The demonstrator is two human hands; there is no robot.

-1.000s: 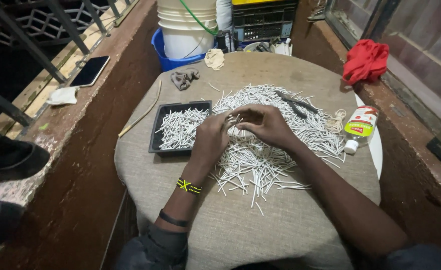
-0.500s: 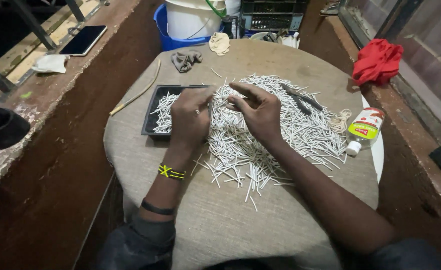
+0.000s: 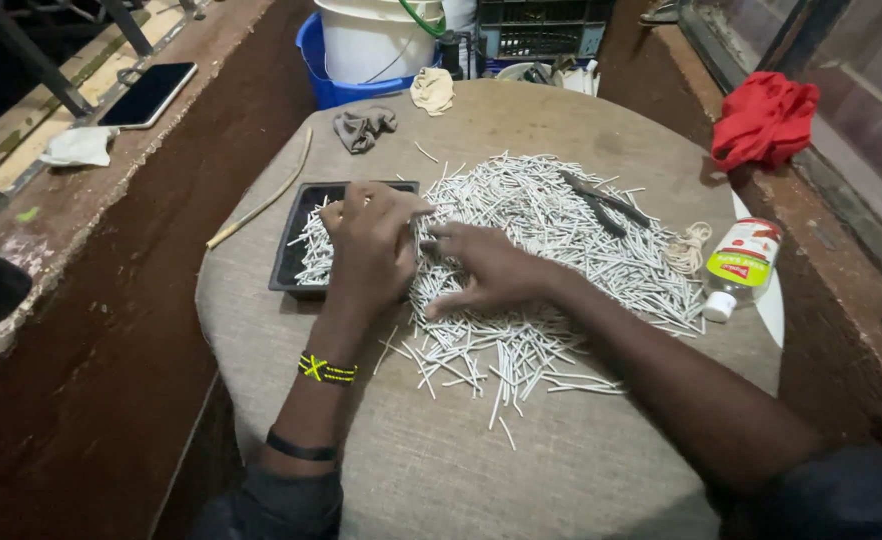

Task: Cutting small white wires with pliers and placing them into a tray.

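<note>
Round cloth-covered table, seen from above. Big heap of thin white sticks at centre, spilling toward near edge. Black tray on left w/ more sticks inside. Left hand over tray's right edge, fingers curled on a few sticks. Right hand flat on heap, fingers spread, grasping nothing. Best to gather small aligned bunches, keep ends parallel, lift clear before tray.

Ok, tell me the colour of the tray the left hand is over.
The tray under the left hand is black, seen in the head view.
</note>
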